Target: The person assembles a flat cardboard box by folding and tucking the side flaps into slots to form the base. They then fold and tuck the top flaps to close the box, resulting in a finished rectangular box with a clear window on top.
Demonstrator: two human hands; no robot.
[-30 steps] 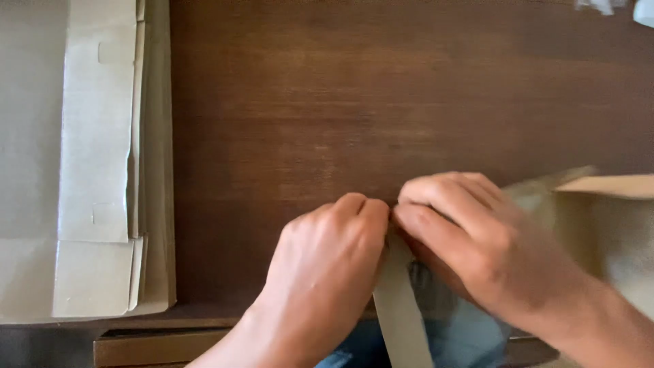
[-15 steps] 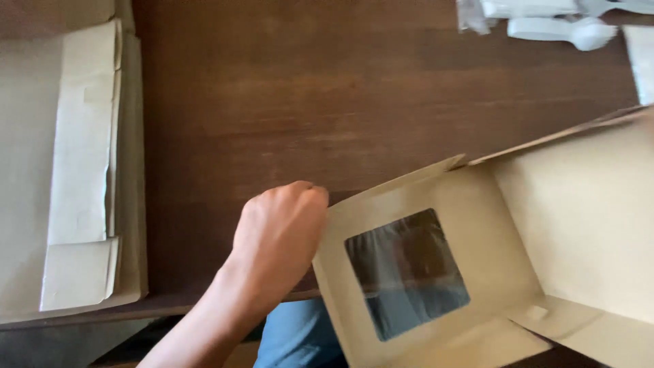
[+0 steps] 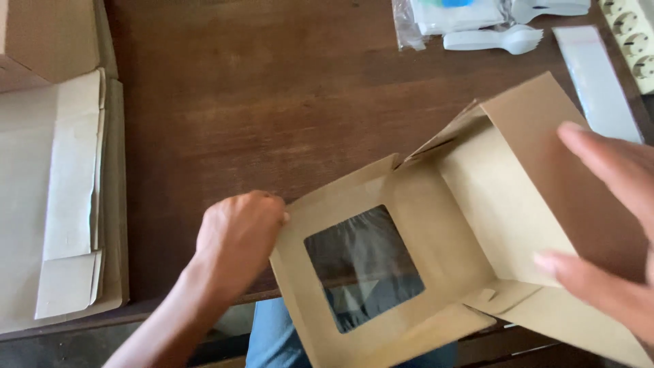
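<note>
Resting partly over the near edge of the wooden table (image 3: 272, 116), a brown cardboard box (image 3: 477, 211) with a clear window in its lid (image 3: 361, 269) sits half unfolded between the person's two hands. The lid flap lies open toward the person, hanging past the table edge above a lap in blue jeans (image 3: 272, 334), and dark cloth shows through the window film. The box cavity is open and nothing can be seen inside it; its far wall (image 3: 538, 136) stands up, tilted away.

The left hand (image 3: 238, 235) is curled at the lid's left corner, fingertips pressed against the cardboard edge; whether it pinches the flap or only pushes on it cannot be told. The right hand (image 3: 606, 225) is spread wide, thumb and fingers apart, cupping the right-hand wall of the box, with one finger low against the panel's lower edge and another laid higher on it.

To the left on the table lies a stack of flat, unfolded cardboard blanks (image 3: 61, 204). At the far right edge are white plastic spoons (image 3: 494, 39), a clear plastic bag (image 3: 449, 17) with white items in it, a long clear sleeve (image 3: 596, 82), and a pale power strip (image 3: 633, 37) in the corner.
</note>
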